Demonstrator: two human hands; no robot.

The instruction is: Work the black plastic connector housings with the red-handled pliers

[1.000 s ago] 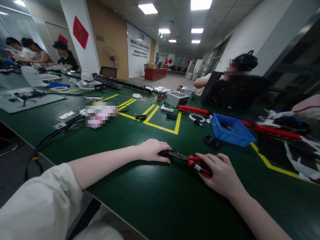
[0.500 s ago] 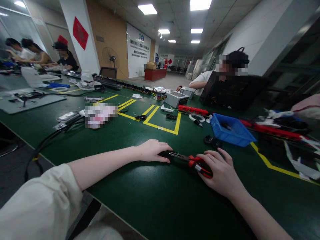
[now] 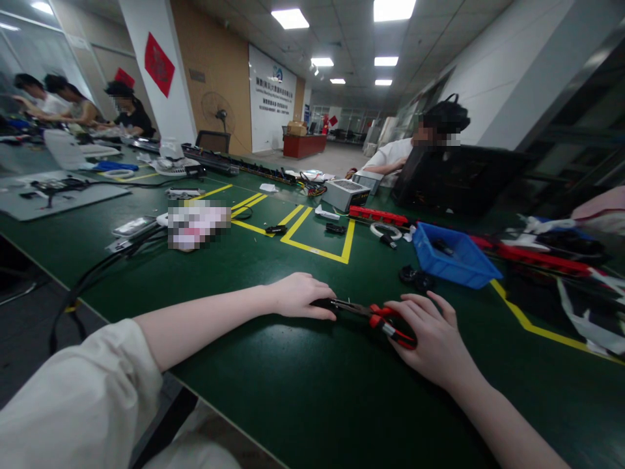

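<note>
My left hand (image 3: 303, 296) is closed around a small black part (image 3: 322, 303), most of it hidden by the fingers. From the right, my right hand (image 3: 432, 332) grips red-handled pliers (image 3: 378, 316), thumb and fingers on the handles. The pliers' jaws point left and meet the black part at my left fingertips; whether they clamp it I cannot tell. Both hands are low over the green table (image 3: 312, 391). Beyond my right hand lie round black pieces (image 3: 415, 278) beside a blue bin (image 3: 456, 260) holding a dark item.
Small black parts (image 3: 335, 228) lie near the yellow tape marks (image 3: 317, 251). Farther back stand a grey power supply box (image 3: 346, 192), a red strip (image 3: 378, 215) and a coiled white cable (image 3: 385, 231). Black cables (image 3: 105, 264) hang over the left edge. A person (image 3: 442, 124) sits across the table.
My hands and the pliers hold nearly the same pose. The person across the table has leaned slightly to the left.
</note>
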